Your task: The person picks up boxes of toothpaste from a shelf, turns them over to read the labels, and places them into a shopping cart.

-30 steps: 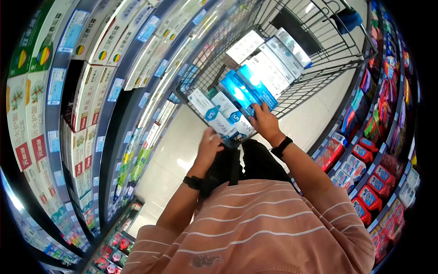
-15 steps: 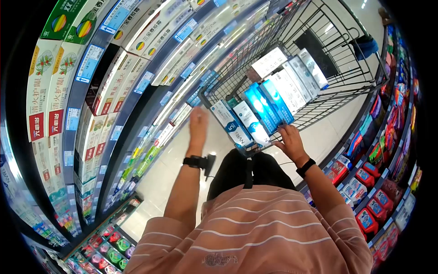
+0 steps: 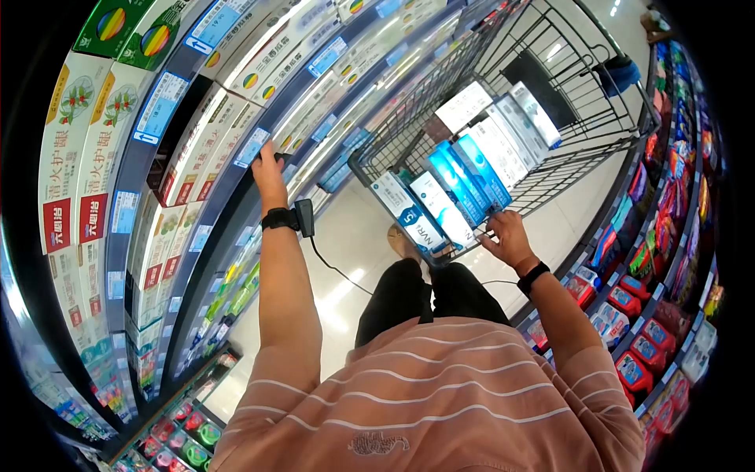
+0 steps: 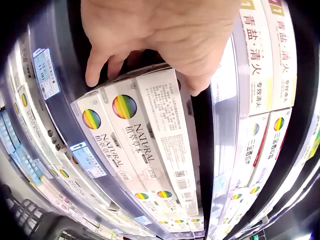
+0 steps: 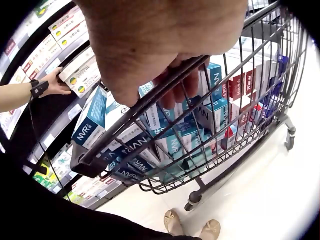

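At the shelf on the left, my left hand (image 3: 270, 171) grips white toothpaste boxes (image 4: 131, 117) lettered NATURAL, each with a rainbow-coloured circle. In the left wrist view, the fingers reach over one side of the boxes and the thumb (image 4: 199, 85) lies at the other. The boxes' far ends run back along the shelf. My right hand (image 3: 509, 236) holds the near rim of the shopping cart (image 5: 167, 84), its fingers curled over the black bar. Beneath that hand, the cart holds several boxes, including blue-and-white NVR boxes (image 5: 91, 120) and bright blue boxes (image 3: 456, 185).
Shelves of boxed toothpaste (image 3: 72, 149) with blue price tags (image 3: 161, 108) line the left side. Another shelf with red packs (image 3: 631, 370) stands on the right. A thin cable (image 3: 334, 267) hangs from the left wrist. Another person's feet (image 5: 172, 220) show beside the cart.
My left hand has left the cart's front boxes and moved left to the shelf, reaching the white toothpaste boxes. The right hand has slid from the blue boxes to the cart's rim.
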A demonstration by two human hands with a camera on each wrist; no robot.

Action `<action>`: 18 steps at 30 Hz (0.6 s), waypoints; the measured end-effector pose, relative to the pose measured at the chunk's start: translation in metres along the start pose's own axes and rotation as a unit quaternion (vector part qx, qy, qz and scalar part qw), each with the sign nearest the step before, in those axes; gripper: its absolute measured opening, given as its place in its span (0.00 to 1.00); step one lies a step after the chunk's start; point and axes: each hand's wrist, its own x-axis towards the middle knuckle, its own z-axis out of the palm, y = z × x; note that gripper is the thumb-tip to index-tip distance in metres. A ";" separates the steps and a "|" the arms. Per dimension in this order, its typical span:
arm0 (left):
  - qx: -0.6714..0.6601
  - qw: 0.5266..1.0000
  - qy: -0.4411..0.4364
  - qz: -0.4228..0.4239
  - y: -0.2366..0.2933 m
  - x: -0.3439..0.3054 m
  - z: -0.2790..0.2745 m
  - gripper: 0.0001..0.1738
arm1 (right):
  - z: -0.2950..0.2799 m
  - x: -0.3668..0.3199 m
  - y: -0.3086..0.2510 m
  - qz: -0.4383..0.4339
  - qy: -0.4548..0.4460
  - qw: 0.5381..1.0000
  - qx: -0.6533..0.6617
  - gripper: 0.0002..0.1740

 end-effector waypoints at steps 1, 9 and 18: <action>0.000 1.000 -0.005 -0.004 0.001 0.004 0.001 0.32 | 0.000 0.002 0.001 0.007 0.005 1.000 -0.002 0.14; 0.093 0.994 0.000 0.052 0.001 0.023 -0.006 0.24 | 0.000 0.019 0.009 0.073 0.013 0.997 -0.002 0.10; 0.036 0.997 0.059 -0.032 0.009 0.013 0.000 0.21 | 0.003 0.036 0.022 0.119 0.032 0.992 0.009 0.08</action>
